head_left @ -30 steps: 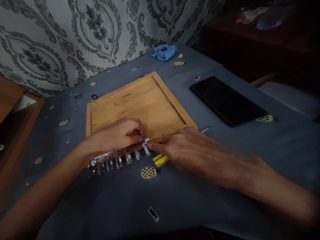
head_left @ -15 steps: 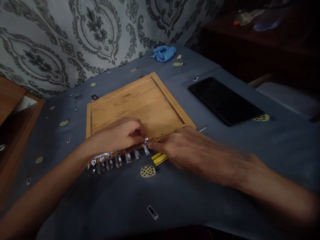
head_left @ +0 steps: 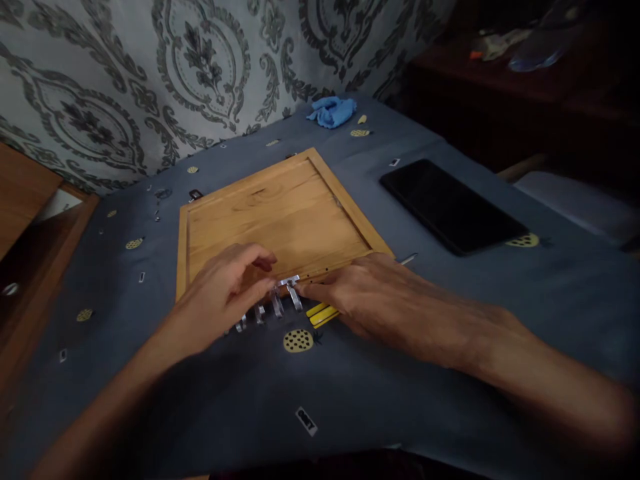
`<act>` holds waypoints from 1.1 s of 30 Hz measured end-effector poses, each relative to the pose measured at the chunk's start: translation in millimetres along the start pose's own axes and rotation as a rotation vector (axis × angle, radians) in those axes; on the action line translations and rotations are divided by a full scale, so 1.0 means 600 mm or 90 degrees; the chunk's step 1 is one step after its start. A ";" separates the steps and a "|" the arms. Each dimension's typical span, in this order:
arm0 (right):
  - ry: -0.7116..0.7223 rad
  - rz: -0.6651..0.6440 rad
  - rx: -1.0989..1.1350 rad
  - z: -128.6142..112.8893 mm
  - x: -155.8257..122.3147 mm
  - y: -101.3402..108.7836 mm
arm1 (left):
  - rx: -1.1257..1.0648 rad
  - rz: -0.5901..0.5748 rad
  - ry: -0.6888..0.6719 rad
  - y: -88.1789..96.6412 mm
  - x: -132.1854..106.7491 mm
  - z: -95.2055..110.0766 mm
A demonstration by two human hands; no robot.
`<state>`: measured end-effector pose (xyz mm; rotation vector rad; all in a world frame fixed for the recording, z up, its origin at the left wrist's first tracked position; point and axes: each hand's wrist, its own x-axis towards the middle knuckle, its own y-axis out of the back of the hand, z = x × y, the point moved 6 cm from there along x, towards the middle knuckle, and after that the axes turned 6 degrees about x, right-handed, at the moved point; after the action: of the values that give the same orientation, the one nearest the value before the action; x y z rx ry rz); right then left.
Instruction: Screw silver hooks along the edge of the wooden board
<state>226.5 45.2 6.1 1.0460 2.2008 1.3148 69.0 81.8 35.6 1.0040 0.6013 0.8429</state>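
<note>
A wooden board [head_left: 255,213] with a raised frame lies on the table. Along its near edge runs a row of shiny metal hooks [head_left: 278,303], partly covered by my left hand [head_left: 227,293]. That hand's thumb and index finger are apart, with the thumb tip beside a small metal plate [head_left: 289,281] at the edge. My right hand [head_left: 370,293] rests at the same edge, its index fingertip touching or nearly touching the last hook. A screwdriver with a yellow, black-striped handle [head_left: 321,315] passes under its curled fingers, and the shaft [head_left: 409,258] sticks out beyond. Small dark holes dot the edge between the hands.
A black phone or tablet [head_left: 453,207] lies to the right of the board. Crumpled blue cloth or glove [head_left: 332,111] sits at the back. Small metal bits [head_left: 161,195] lie at the left. Patterned fabric [head_left: 200,60] hangs behind the blue tablecloth [head_left: 225,413].
My left hand's thumb and index finger have spread apart, and the hand has turned so that it covers more hooks. My right hand stays nearly in place. The view has shifted slightly.
</note>
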 end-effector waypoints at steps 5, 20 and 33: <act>0.014 -0.038 0.002 -0.003 -0.002 -0.003 | 0.067 0.102 -0.013 -0.036 -0.046 0.011; 0.012 -0.041 -0.022 -0.002 0.000 -0.005 | 0.198 0.162 -0.059 -0.062 -0.038 0.031; 0.012 -0.028 -0.029 -0.002 -0.001 -0.005 | 0.055 0.146 0.045 -0.062 -0.029 0.013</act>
<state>224.9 43.2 4.2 0.9674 2.1841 1.3542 77.6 52.9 6.4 1.1403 0.5942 1.0648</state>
